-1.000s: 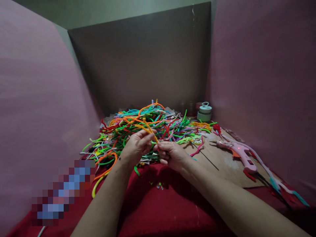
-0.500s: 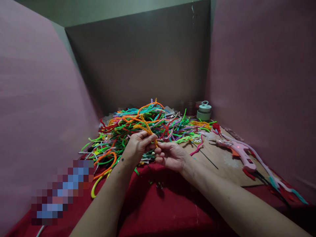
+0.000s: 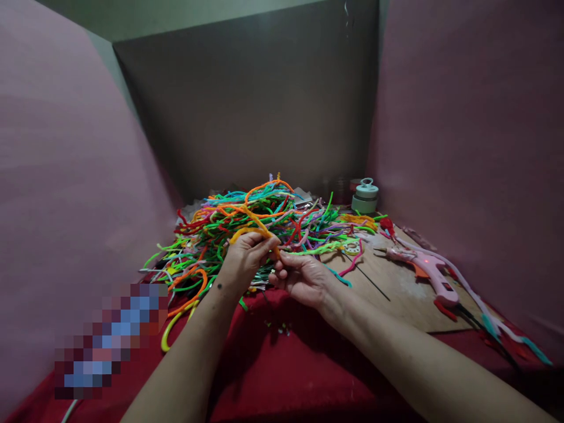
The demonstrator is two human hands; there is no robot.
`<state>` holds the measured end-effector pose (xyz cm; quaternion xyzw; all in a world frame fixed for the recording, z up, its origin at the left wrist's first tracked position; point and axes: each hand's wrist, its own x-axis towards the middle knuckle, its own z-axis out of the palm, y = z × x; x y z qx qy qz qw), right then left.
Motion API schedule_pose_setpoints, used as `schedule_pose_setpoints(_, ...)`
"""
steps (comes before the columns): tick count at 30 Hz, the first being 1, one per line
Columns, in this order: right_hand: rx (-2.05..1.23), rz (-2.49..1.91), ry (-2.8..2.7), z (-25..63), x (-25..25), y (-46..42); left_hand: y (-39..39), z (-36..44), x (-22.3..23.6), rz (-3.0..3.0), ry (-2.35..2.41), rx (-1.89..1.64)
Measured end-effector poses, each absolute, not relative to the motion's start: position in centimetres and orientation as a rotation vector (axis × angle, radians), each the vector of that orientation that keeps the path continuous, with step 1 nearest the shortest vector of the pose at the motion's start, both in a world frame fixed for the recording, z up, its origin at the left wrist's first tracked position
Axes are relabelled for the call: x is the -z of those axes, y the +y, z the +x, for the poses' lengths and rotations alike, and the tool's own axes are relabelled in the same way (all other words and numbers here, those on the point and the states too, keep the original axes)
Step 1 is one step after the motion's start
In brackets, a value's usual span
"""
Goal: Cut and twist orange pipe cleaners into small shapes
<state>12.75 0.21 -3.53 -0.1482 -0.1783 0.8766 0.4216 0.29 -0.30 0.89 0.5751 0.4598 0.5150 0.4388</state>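
Between thumb and fingers, my left hand (image 3: 247, 257) pinches a yellow-orange pipe cleaner (image 3: 256, 221) whose two fuzzy ends spread up and to the left. Its lower end meets my right hand (image 3: 304, 276), where thumb and forefinger close on it just beside the left fingertips. The other right fingers are curled. Behind both hands rises a tangled heap of pipe cleaners (image 3: 238, 205) in green, orange, red, blue and purple. Part of the held piece is hidden by the fingers.
A pink glue gun (image 3: 429, 270) with a lit red light lies on a brown board (image 3: 396, 305) at the right. Behind it stands a mint-green lidded jar (image 3: 365, 200). Red cloth (image 3: 282, 376) covers the front. Pink side walls (image 3: 476, 147) flank the space; a blurred-out object lies at left.
The pipe cleaner's ends have spread wider, one bending down to the left. My right hand has turned slightly and shifted left, its grip still by the lower end.
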Motion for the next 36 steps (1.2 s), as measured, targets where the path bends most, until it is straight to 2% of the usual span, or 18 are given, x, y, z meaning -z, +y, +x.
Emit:
schedule_pose_setpoints(9, -2.108, -0.402, -0.536, 12.7, 3.6, 0.5, 0.0, 0.1, -0.1, 1.509, 1.194, -1.367)
schedule_pose_setpoints(16, -2.059, -0.371, -0.571, 13.0, 3.8, 0.9, -0.7, 0.5, -1.6, 1.55, 1.128, -1.159)
schedule_pose_setpoints(27, -2.35, -0.31, -0.591, 13.9, 3.1, 0.4, -0.4, -0.8, -1.6, 1.422, 1.043, -1.092)
schedule_pose_setpoints(36, -2.295, -0.292, -0.641, 13.2, 3.4, 0.6, -0.3, -0.6, -1.4, 1.472, 1.035, -1.118)
